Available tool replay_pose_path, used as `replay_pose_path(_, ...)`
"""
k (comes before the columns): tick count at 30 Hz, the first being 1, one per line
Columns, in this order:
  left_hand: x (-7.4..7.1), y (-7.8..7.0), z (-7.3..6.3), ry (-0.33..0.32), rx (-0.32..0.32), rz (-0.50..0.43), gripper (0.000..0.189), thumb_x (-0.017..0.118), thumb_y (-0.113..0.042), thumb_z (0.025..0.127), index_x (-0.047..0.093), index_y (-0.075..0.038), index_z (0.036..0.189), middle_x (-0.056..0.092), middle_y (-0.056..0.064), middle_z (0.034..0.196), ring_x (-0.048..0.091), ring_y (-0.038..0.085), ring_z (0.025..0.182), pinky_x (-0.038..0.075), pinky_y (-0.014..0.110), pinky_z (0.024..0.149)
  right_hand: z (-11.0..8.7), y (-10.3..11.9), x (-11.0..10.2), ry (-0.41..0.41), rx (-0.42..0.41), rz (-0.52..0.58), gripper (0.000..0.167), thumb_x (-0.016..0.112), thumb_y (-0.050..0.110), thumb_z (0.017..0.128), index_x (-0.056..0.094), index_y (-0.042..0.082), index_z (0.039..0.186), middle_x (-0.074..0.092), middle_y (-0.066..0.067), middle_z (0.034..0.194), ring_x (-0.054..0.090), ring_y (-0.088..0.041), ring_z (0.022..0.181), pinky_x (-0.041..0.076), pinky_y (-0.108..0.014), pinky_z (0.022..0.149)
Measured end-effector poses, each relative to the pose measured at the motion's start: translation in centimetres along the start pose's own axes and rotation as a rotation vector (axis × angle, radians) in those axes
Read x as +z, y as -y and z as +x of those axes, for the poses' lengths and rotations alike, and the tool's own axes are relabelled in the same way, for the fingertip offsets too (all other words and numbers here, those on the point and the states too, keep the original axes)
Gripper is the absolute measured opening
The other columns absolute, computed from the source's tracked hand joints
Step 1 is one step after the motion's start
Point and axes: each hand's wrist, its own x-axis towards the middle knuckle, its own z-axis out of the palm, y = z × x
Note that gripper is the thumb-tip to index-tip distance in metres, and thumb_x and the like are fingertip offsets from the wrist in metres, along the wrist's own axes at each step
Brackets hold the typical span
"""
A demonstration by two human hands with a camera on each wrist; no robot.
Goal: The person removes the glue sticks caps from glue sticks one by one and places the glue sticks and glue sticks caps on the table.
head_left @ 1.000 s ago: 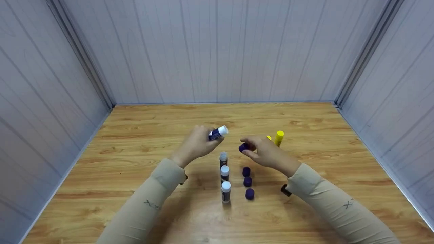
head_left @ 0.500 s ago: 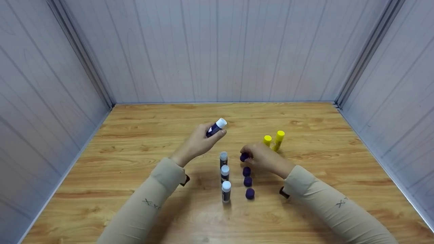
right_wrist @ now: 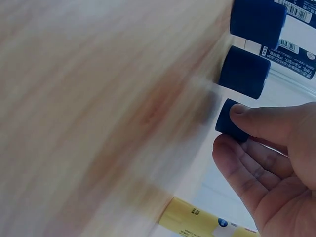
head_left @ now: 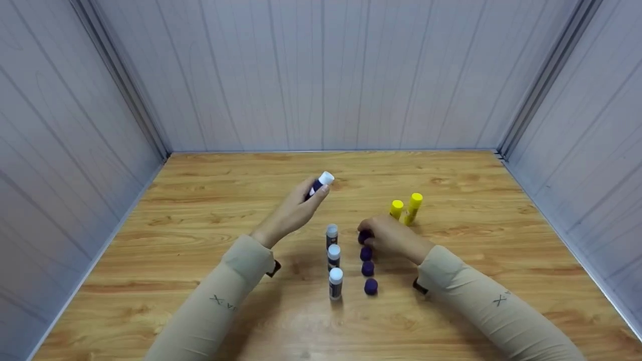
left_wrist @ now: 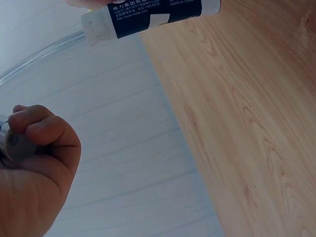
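Observation:
In the head view my left hand [head_left: 288, 213] grips a glue stick [head_left: 325, 179] with a navy label, its white end tilted up and out past the thumb. The left wrist view shows that hand [left_wrist: 47, 153] curled round the stick's grey end. My right hand [head_left: 393, 236] pinches a dark blue cap [right_wrist: 231, 121] between thumb and fingers, at or just above the table, at the far end of a row of similar caps [head_left: 367, 268]. Left of those caps, three uncapped glue sticks [head_left: 334, 258] stand upright in a line.
Two yellow glue sticks [head_left: 414, 208] stand just beyond my right hand. The wooden table [head_left: 225, 185] is enclosed by pale panel walls [head_left: 321, 75] at the back and both sides.
My right hand has lowered the blue cap toward the near side, to the far end of the cap row. The left hand has risen slightly with its glue stick, which points more upward.

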Motion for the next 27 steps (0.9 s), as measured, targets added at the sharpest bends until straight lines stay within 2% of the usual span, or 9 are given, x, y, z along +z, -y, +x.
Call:
replay_pose_path(6,0.1,0.1,0.2,-0.003,0.019,-0.004,0.04,0.047,-0.043,0.116,0.055,-0.008,0.132,0.048,0.004,0.096,0.045,0.019,0.085,0.04,0.036,0.075,0.1,0.0,-0.1,0.022,0.037,-0.006,0.031,0.073,0.006,0.103,0.073,0.001,0.134,0.076,-0.018,0.129,0.074,-0.033,0.12,0.06,-0.05,0.105)
replay_pose_path(12,0.1,0.3,0.5,-0.008,0.026,0.005,0.041,0.045,-0.041,0.117,0.052,-0.009,0.142,0.048,0.004,0.099,0.044,0.019,0.085,0.04,0.036,0.076,0.0,0.1,-0.1,0.023,0.042,-0.006,0.03,0.073,0.005,0.103,0.073,0.001,0.132,0.077,-0.018,0.126,0.075,-0.033,0.116,0.061,-0.049,0.103)
replay_pose_path(17,0.3,0.8,0.7,0.014,0.016,-0.021,0.04,0.046,-0.041,0.117,0.05,-0.012,0.145,0.049,0.004,0.096,0.045,0.018,0.082,0.042,0.035,0.076,0.0,0.0,0.0,0.017,0.037,0.004,0.029,0.073,0.004,0.102,0.074,0.0,0.131,0.077,-0.018,0.125,0.075,-0.033,0.115,0.061,-0.049,0.103)
replay_pose_path(22,0.5,1.4,1.1,-0.009,0.039,-0.011,0.036,0.055,-0.031,0.115,0.054,-0.009,0.145,0.053,0.001,0.101,0.047,0.017,0.087,0.042,0.033,0.079,0.1,-0.1,0.1,-0.003,-0.008,-0.015,0.026,0.074,0.004,0.101,0.076,-0.002,0.127,0.079,-0.019,0.121,0.075,-0.034,0.113,0.061,-0.05,0.102)
replay_pose_path(27,0.7,2.3,1.8,-0.074,0.048,0.034,0.028,0.069,-0.021,0.108,0.067,-0.006,0.131,0.059,0.002,0.105,0.055,0.017,0.091,0.048,0.03,0.081,0.1,0.0,0.2,0.002,0.0,-0.012,0.026,0.073,0.005,0.102,0.075,-0.002,0.128,0.078,-0.018,0.122,0.075,-0.035,0.114,0.06,-0.051,0.103)
